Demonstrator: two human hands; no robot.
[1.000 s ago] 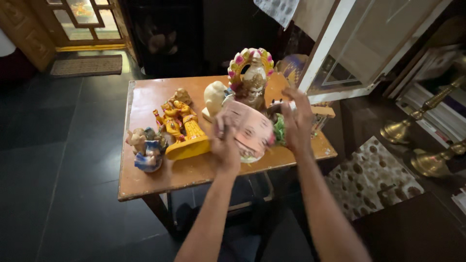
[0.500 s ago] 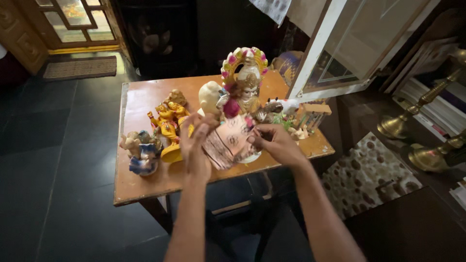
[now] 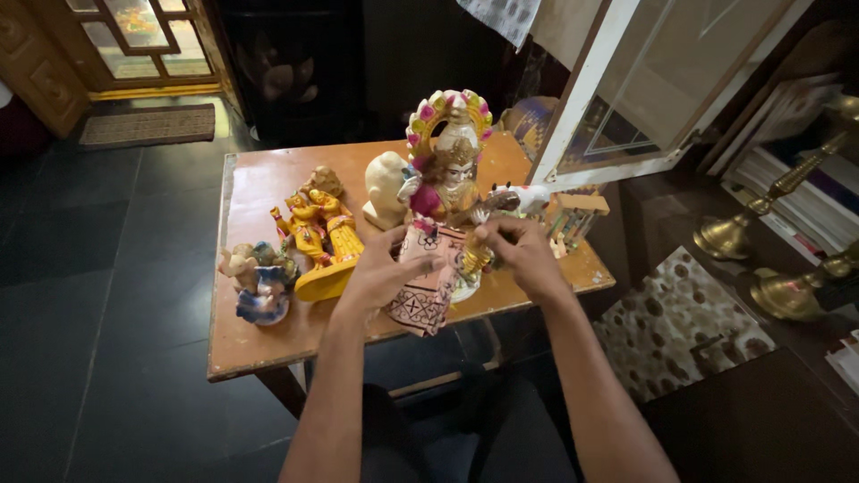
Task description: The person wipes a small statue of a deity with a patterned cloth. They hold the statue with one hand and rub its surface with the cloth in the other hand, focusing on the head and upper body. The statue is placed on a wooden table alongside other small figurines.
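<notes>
Hands at work over a wooden counter (image 3: 268, 344) crowded w/ painted figurines. Left hand (image 3: 385, 277) curled loosely round a pink patterned cloth (image 3: 422, 300), fingers spread on its upper part, pressing it to the front of a tall seated statue (image 3: 447, 170); lower end of cloth hanging past counter edge toward the viewer. Right hand (image 3: 519, 255) just right of the left, fingertips pinched together at the statue's front, on the cloth's far edge or on a small gold piece (image 3: 476, 259) there; cannot tell which. Grip looks meant to keep the cloth snug vs. the statue's base while the other hand does fine work, judging by the pinch.

Both forearms reaching forward from bottom of frame, wrists a bit bent, palms turned inward to each other.

Left of left hand: yellow-orange pair figurine (image 3: 324, 237), touching or nearly so; further left, small blue-and-tan figurine (image 3: 259, 282). Beyond left hand: cream rounded figure (image 3: 386, 188), beside the statue. Beyond right hand: small white cow figure (image 3: 523, 199) & little wooden frame piece (image 3: 577, 215). Far right, off the counter: brass lamps (image 3: 787, 295) on the floor.
</notes>
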